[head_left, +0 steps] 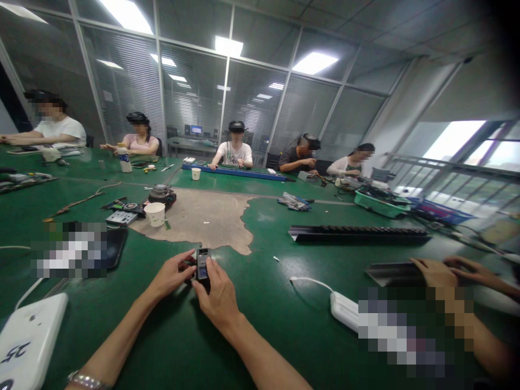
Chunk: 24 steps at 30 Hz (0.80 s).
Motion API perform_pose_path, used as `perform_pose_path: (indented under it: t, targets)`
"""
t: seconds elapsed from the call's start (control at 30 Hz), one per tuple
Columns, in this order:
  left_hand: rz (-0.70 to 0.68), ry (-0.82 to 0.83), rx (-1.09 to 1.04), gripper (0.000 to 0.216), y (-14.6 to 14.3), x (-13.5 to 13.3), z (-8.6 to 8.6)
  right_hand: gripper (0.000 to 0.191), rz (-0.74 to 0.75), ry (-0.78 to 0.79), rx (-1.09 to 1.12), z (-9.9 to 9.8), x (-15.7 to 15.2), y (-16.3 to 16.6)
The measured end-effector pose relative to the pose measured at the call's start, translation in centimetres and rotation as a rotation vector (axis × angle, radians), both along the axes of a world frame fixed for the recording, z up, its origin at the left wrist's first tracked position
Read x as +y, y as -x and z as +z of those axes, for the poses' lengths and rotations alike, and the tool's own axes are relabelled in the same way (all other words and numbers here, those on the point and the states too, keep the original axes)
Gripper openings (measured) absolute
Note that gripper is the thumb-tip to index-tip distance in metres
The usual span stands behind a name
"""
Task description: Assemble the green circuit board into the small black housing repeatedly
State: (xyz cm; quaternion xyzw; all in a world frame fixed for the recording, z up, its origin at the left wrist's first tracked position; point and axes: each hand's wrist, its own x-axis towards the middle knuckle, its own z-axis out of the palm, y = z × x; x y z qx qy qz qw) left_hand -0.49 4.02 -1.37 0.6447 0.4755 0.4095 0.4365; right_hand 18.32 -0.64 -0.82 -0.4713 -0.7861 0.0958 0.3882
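The green table (260, 346), with a brown patch (211, 214) beyond the left hand (173, 275), carries 2 paper cups (155, 215) past that hand, a white device (38, 336) marked 25 to its left, and a black rail (357, 235) beyond and right of the right hand (219, 298).

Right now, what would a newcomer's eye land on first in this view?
Probably the small dark device at lower centre, gripped by the right hand, with the left hand at its left side. Just beyond it, a ragged tan patch breaks up the green tabletop. A white slab marked 25 fills the lower-left corner, and a long black channel lies to the right.
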Motion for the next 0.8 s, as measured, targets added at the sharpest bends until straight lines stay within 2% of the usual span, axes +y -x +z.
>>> perform_pose_path:
  t: [0.23, 0.4, 0.5, 0.57, 0.67, 0.8]
  targets:
    - [-0.055, 0.037, 0.008, 0.064, -0.6, -0.4, 1.4, 0.062, -0.019, 0.027, 0.037, 0.3, 0.1, -0.2]
    - [-0.102, 0.197, -0.071, 0.071, -0.5, 0.4, 1.9, 0.063, -0.049, 0.049, 0.057, 0.4, 0.2, -0.3]
    - [-0.061, 0.297, -0.151, 0.075, -0.7, 0.7, 1.7, 0.063, -0.057, 0.046, 0.069, 0.2, 0.2, -0.2]
    - [0.01, 0.279, -0.162, 0.075, -1.1, 0.7, 1.6, 0.062, -0.056, 0.034, 0.08, 0.2, 0.2, 0.0]
    - [0.059, 0.176, -0.105, 0.074, -1.6, 0.5, 1.6, 0.062, -0.067, 0.023, 0.113, 1.1, 0.1, 0.2]
    - [0.043, 0.199, -0.127, 0.073, -1.5, 0.0, 2.2, 0.061, -0.067, -0.002, 0.164, 3.6, 0.2, -0.4]
